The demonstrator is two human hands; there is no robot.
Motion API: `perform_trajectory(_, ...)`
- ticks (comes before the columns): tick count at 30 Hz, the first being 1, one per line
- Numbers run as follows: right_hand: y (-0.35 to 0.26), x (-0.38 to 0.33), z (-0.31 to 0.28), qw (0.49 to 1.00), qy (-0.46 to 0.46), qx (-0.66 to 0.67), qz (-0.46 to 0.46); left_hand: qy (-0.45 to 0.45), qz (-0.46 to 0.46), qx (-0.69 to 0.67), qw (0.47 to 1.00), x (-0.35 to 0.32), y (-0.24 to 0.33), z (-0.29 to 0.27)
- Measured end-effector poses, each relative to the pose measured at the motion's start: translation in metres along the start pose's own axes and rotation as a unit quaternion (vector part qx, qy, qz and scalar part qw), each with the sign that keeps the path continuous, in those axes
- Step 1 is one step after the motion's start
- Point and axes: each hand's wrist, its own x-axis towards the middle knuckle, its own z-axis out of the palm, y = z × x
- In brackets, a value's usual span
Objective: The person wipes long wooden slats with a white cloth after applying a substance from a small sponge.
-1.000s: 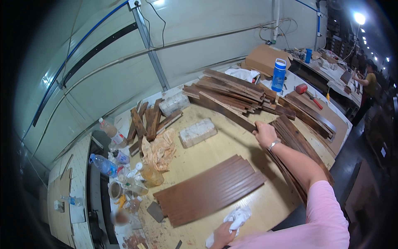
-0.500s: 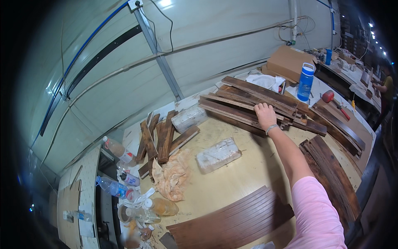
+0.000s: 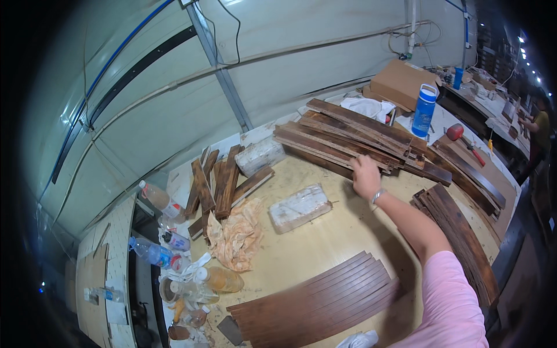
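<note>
Our right hand (image 3: 366, 178) curls at the stacked brown planks (image 3: 347, 137); grip we cannot tell. Our left hand: out of view.

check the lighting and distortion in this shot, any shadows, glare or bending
Head view: dark shadow on the tabletop left of the right forearm; head view: pale glare on the wall, far left; head view: board stack at right looks bowed, likely fisheye bending, corners black.
</note>
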Motion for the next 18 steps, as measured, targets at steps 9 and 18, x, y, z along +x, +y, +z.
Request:
perform_trajectory(9,-0.148,-0.213,-0.191,0.933,-0.193,0.286,-0.1,-0.055,0.024,0.012,0.998,-0.037,0.018,-0.009)
perform_trajectory(18,-0.187,-0.316,-0.212,0.935,-0.26,0.217,-0.105,0.013,0.074,0.048,0.996,-0.051,0.011,0.0)
